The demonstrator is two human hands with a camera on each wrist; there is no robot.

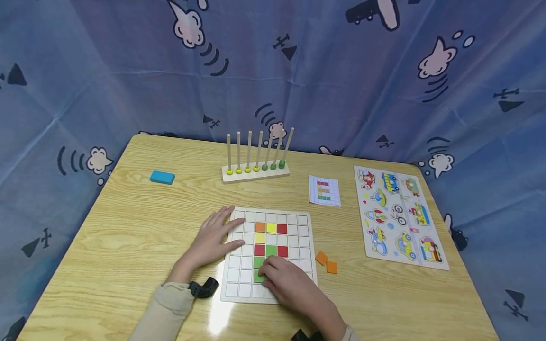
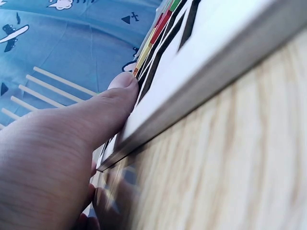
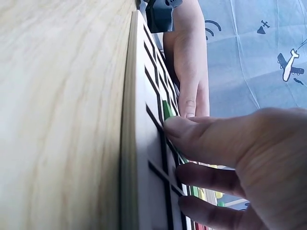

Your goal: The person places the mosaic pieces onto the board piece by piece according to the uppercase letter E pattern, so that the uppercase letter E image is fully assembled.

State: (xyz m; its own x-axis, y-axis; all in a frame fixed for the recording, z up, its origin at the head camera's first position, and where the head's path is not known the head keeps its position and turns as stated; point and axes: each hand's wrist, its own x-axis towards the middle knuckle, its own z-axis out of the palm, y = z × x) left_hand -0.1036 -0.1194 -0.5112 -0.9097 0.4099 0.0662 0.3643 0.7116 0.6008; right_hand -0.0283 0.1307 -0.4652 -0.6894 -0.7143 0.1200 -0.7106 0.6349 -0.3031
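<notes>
A white gridded wooden board (image 1: 232, 290) lies on the table with orange, yellow, red and green square tiles in some of its cells. Spread over the board's upper left edge is my left hand (image 1: 211, 241), its thumb resting on the face, as the left wrist view also shows. My right hand (image 1: 294, 286) bends over the lower middle of the board. Its thumb and fingertips hold a green tile (image 1: 258, 276), the lowest in its column, partly covered by the fingers. In the right wrist view the thumb lies against this green tile (image 3: 167, 109), close on the board.
Two loose orange tiles (image 1: 331, 267) lie right of the board. Behind it are a printed pattern card (image 1: 325, 202) and a pegged stand (image 1: 256, 176) with yellow and green beads. A vehicle puzzle board (image 1: 401, 218) is at the right, a blue block (image 1: 162, 177) at the back left.
</notes>
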